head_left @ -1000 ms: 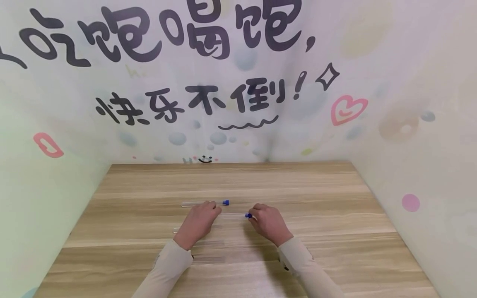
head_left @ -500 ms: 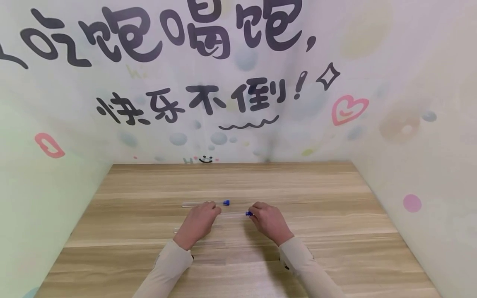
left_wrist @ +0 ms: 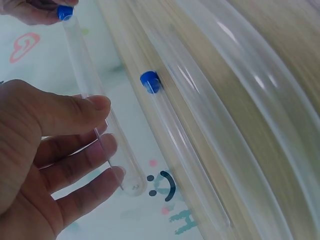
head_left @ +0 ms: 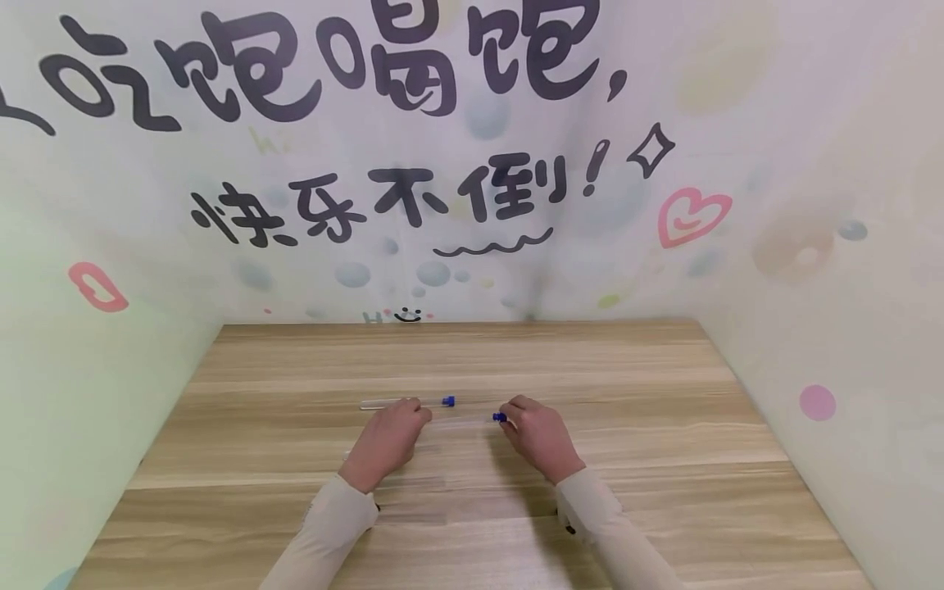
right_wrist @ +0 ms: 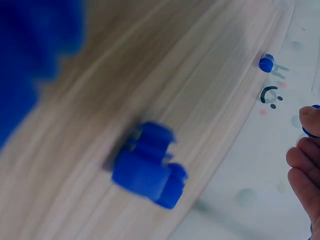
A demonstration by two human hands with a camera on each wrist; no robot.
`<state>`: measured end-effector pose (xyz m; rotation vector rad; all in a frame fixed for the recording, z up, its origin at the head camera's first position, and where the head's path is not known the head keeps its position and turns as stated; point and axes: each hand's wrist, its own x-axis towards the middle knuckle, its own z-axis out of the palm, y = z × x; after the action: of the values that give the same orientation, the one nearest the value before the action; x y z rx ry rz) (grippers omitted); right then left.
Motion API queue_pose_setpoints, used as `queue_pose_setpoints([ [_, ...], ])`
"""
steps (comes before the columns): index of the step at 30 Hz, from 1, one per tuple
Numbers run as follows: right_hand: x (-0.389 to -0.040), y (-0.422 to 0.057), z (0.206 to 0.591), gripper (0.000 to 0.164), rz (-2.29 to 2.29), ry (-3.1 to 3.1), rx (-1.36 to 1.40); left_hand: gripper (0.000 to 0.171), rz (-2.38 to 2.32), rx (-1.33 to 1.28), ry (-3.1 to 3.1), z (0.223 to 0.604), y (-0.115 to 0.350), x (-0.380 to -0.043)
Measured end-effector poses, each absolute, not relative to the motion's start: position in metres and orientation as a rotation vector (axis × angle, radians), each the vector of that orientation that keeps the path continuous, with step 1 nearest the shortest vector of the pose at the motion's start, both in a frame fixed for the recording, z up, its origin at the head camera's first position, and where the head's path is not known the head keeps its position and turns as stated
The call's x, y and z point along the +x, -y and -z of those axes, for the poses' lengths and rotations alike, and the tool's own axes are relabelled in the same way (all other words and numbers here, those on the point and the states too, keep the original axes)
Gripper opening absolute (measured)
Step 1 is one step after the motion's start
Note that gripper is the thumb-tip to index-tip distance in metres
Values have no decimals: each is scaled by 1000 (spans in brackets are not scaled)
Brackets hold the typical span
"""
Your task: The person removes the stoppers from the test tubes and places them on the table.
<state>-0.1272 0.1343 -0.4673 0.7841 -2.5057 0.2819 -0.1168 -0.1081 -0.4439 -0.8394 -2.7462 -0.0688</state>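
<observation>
A clear test tube is held by my left hand, thumb on one side and fingers on the other, its rounded end pointing left. At its other end is a blue cap, which my right hand pinches in its fingertips. In the left wrist view the cap is at the tube's mouth; how deep it sits cannot be told. Another test tube with a blue cap lies on the table just beyond my left hand.
Several uncapped tubes lie on the wooden table, partly hidden by my left hand and sleeve. Loose blue caps lie on the table in the right wrist view. Printed walls rise at the back and sides.
The right hand has shifted slightly right and away with the blue cap. The left hand has moved slightly left, and the held tube has risen a little. The lying tubes are unmoved.
</observation>
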Motion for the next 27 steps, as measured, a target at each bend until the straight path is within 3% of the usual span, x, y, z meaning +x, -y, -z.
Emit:
queue_pose_setpoints([
  [27, -136, -188, 468, 14, -278, 2778, 627, 16, 129, -715, 2829, 467, 148, -129],
])
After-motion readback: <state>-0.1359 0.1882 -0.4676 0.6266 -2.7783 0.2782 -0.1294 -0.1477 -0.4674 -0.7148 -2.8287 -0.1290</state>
